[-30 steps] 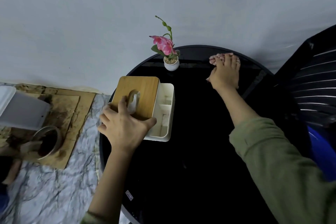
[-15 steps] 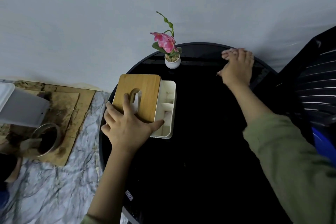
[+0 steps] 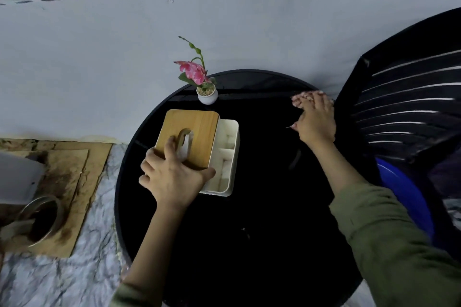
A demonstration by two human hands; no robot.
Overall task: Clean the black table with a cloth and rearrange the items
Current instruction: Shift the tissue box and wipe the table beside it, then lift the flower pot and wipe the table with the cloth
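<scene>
On the round black table (image 3: pixel 262 207), toward its left side, sits a white plastic organiser box with a wooden lid (image 3: pixel 199 147). The left hand (image 3: pixel 172 177) clasps the box's near end, fingers over the lid and thumb against the white edge. The right hand (image 3: pixel 315 119) lies flat at the far right rim, pressing a pale patterned cloth (image 3: pixel 303 97) (only its edge shows beyond the fingertips). A small white pot of pink flowers (image 3: pixel 207 95) stands at the far edge.

One surface (image 3: pixel 262 207). One box (image 3: pixel 214 147). One flower pot (image 3: pixel 207 95). Two hands: left (image 3: pixel 172 177), right (image 3: pixel 315 119). One chair (image 3: pixel 404 112). One jar (image 3: pixel 42 219).
</scene>
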